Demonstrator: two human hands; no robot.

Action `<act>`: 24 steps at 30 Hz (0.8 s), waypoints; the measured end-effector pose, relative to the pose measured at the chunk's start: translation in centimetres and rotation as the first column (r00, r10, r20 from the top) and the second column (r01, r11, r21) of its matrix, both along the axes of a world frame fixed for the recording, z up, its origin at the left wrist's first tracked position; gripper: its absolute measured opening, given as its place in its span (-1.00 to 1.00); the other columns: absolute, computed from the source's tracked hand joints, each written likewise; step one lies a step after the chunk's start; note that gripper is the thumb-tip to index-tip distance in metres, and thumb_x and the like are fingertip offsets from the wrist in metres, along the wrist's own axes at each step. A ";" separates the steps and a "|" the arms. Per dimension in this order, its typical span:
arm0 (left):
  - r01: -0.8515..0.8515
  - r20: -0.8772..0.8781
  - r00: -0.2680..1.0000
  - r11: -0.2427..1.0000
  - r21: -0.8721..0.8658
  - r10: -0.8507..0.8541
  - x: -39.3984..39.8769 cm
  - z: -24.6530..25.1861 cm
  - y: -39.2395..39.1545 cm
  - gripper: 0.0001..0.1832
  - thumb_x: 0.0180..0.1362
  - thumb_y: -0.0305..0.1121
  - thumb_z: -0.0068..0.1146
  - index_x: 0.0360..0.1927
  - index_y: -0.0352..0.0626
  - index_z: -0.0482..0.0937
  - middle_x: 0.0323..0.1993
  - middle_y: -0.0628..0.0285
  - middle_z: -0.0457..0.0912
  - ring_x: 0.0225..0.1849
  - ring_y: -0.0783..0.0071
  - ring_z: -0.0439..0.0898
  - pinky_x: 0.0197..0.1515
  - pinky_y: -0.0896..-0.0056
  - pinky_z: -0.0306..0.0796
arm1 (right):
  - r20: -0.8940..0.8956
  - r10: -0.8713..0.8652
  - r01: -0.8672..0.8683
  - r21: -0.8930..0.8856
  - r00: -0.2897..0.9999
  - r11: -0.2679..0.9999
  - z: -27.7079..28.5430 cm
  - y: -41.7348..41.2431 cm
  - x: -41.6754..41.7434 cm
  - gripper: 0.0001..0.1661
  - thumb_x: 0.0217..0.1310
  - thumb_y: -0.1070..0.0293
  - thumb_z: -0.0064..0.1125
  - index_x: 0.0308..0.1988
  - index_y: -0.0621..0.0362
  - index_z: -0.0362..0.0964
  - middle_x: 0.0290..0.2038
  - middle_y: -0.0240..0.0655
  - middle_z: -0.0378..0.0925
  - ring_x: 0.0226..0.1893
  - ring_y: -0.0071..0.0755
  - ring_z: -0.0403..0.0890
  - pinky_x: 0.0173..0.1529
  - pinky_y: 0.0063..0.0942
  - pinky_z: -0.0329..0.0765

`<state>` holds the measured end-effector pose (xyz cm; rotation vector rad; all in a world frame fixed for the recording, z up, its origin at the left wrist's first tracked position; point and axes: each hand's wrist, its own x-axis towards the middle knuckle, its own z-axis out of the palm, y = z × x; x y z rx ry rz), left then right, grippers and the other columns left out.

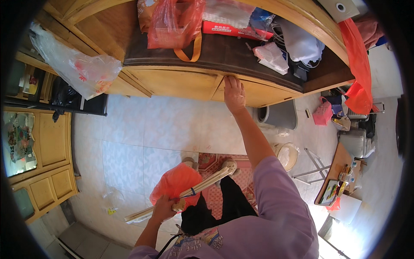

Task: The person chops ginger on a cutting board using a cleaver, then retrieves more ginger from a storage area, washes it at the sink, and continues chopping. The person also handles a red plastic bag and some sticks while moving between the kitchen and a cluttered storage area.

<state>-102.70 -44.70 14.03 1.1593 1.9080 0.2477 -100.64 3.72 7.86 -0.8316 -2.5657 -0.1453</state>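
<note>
In the head view my left hand (163, 208) is closed around a bundle of pale, thin sticks (207, 184) bound with a dark blue tie. A full red plastic bag (176, 181) hangs by the same hand, in front of my legs; its contents are hidden. My right arm reaches forward to a yellow wooden cabinet. There my right hand (235, 94) has its fingertips hooked at the top edge of a cabinet door (265, 92), near its left corner. Left of that door is another yellow panel (181, 82).
Above the door, a dark shelf (223, 61) holds a red bag (174, 26), a red box (223, 29) and cables. A grey bin (281, 115) and a cream bucket (288, 155) stand at right, near a folding table (336, 174). A patterned mat (213, 202) lies underfoot.
</note>
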 end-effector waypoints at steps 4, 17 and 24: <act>0.034 -0.019 0.999 0.999 0.038 -0.033 0.1 -0.4 -0.2 -0.57 -0.37 -0.33 0.21 -0.26 -0.03 0.58 -0.35 0.14 0.35 -0.24 0.17 0.37 -0.22 0.23 0.32 | 0.048 -0.008 0.006 0.027 0.999 1.000 0.4 0.5 -0.2 -0.61 -0.07 0.41 -0.07 -0.13 0.18 0.31 -0.15 -0.28 0.31 -0.07 -0.29 0.32 -0.08 -0.37 0.32; 0.043 -0.051 0.998 0.999 0.030 -0.041 0.2 -0.9 0.7 -0.64 -0.30 -0.30 0.21 -0.29 0.00 0.58 -0.40 0.18 0.39 -0.27 0.20 0.40 -0.23 0.24 0.32 | 0.661 0.253 -0.517 0.237 0.706 0.823 -2.3 1.9 1.1 -0.45 0.01 0.34 -0.12 0.08 0.19 0.18 0.21 -0.23 0.00 0.26 -0.26 -0.09 0.24 -0.20 -0.04; -0.052 -0.023 0.998 0.999 -0.010 0.052 1.1 -2.4 0.0 -0.66 -0.31 -0.32 0.20 -0.31 0.00 0.59 -0.38 0.19 0.39 -0.25 0.23 0.40 -0.23 0.24 0.34 | 0.906 0.044 -0.764 0.327 0.420 0.556 -2.5 4.7 1.6 -0.46 0.06 0.22 -0.16 0.07 0.15 0.23 0.19 -0.30 0.06 0.26 -0.21 -0.12 0.27 -0.09 -0.22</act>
